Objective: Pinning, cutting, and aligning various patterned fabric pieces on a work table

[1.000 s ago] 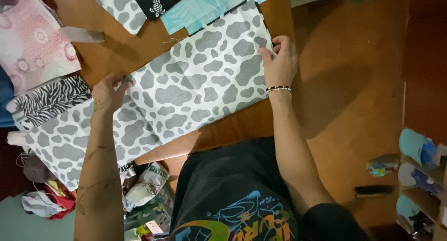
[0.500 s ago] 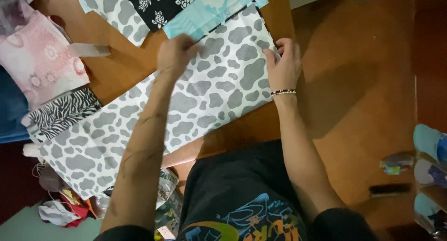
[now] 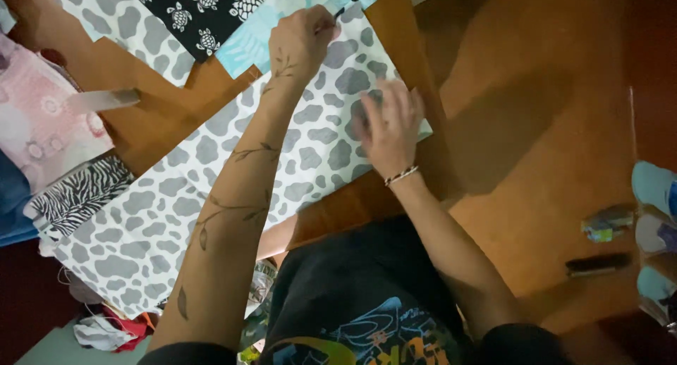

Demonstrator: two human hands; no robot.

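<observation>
A long sheet of grey-and-white cow-print fabric [image 3: 211, 196] lies flat on the wooden worktop [image 3: 176, 90], its long axis running diagonally from the lower left of the view, where it hangs past the worktop's edge, up to the upper right, where its far corner points toward the top of the picture. The left hand [image 3: 303, 40] reaches to that far corner and its grip is clenched on the fabric's edge, fingertips pinched together. The right hand [image 3: 391, 125] lies just beside the fabric's right-hand end, palm down with the fingers spread and released, pressing the cloth flat; it is slightly blurred. Beyond the cow-print fabric's far edge lie a black turtle-print cloth [image 3: 197, 12] and a pale blue cloth [image 3: 282, 5], the blue one touching the pinched corner. To the left of the fabric sit a zebra-print piece [image 3: 77, 196] and a pink floral piece [image 3: 35, 118], close to its long edge. To the right of the fabric's end the worktop stops, and an open stretch of brown floor [image 3: 536, 125] lies beyond.
</observation>
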